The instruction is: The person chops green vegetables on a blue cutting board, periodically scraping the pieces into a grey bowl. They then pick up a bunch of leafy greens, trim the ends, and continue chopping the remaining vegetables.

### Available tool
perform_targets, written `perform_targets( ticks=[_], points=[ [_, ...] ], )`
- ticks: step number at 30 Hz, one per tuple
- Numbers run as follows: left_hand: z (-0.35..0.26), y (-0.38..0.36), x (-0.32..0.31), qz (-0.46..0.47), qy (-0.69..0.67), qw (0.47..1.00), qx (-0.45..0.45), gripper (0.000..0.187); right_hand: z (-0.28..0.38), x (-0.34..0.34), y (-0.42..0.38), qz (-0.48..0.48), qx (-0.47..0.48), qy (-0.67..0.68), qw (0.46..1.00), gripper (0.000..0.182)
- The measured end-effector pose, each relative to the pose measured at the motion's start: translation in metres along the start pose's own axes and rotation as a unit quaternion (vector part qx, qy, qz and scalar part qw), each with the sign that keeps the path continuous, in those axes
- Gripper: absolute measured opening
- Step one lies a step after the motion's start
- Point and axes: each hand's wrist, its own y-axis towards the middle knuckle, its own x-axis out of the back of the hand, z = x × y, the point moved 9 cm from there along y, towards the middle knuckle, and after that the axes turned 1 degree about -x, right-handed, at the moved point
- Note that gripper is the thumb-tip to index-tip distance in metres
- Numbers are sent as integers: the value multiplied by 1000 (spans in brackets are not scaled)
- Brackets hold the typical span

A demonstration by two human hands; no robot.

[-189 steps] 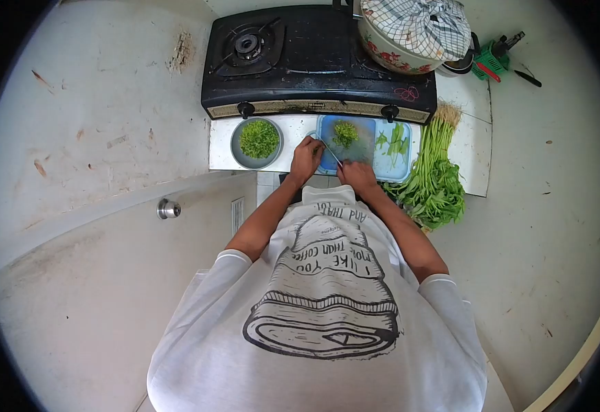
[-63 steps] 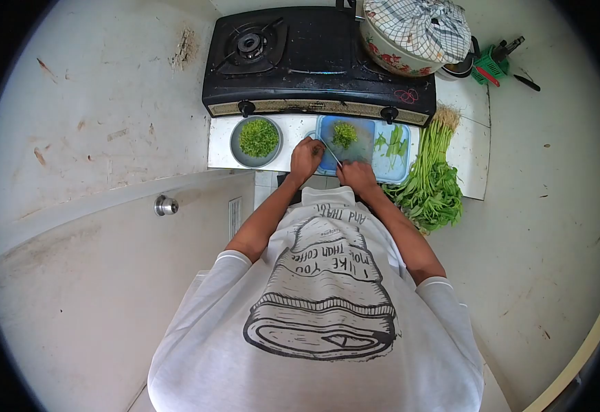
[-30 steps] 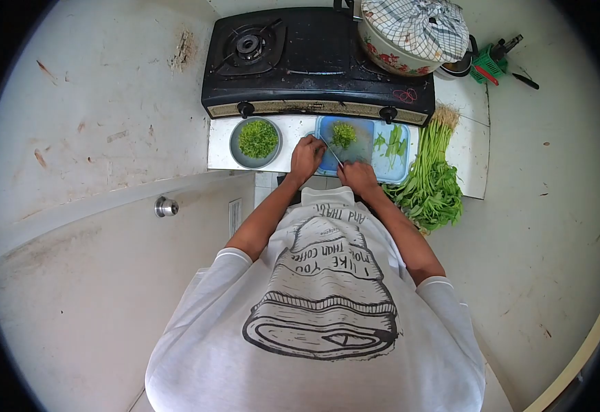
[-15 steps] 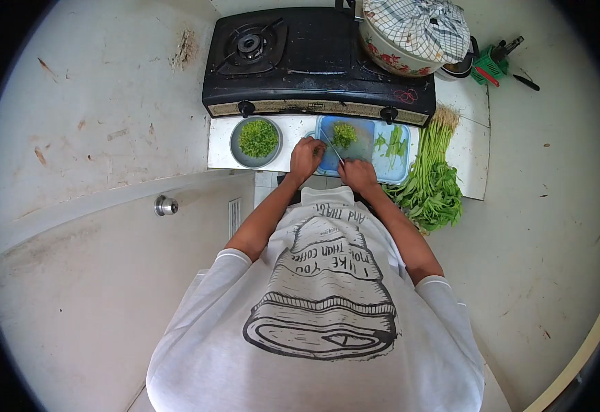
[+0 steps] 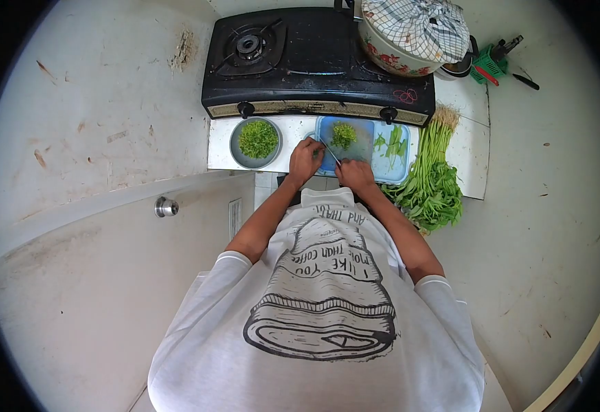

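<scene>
My right hand (image 5: 356, 174) is wrapped round the handle of a knife (image 5: 331, 152), whose blade points up and left over a blue board (image 5: 361, 147). Close to the blade's tip, my left hand (image 5: 306, 159) has its fingers pressed together at the board's left edge; what they hold is too small to make out. Chopped greens (image 5: 344, 135) lie in a small heap on the board above the knife. Some longer green pieces (image 5: 396, 142) rest in the light blue tray (image 5: 407, 165) on the right. A grey bowl (image 5: 234, 152) of chopped greens stands left of my hands.
Behind the board is a black gas stove (image 5: 320, 89) with a cloth-covered, flowered pot (image 5: 397, 60) on its right side. A large bunch of leafy stems (image 5: 432, 175) hangs over the counter's front edge. A green basket (image 5: 490, 67) with utensils stands at the upper right.
My right hand and the knife have shifted slightly left. My left hand has hardly moved.
</scene>
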Motion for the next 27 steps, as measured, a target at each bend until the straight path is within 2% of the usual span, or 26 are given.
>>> perform_targets(
  ticks=[5, 11, 17, 20, 23, 27],
  points=[
    [7, 1, -3, 15, 1, 1000, 14, 11, -6, 4, -4, 23, -42, 9, 999, 41],
    [5, 2, -3, 29, 22, 999, 9, 9, 0, 4, -6, 31, -11, -3, 999, 39],
    [2, 1, 0, 16, 16, 1000, 3, 9, 3, 0, -2, -11, 14, 8, 1000, 42],
    [2, -1, 1, 10, 4, 1000, 20, 10, 5, 2, 2, 1, 4, 14, 1000, 42],
    [7, -3, -2, -7, -4, 1000, -2, 11, 5, 9, -3, 28, -11, 3, 1000, 39],
    [5, -1, 0, 8, -2, 1000, 12, 11, -3, 11, -8, 18, -44, 10, 999, 40]
  ],
)
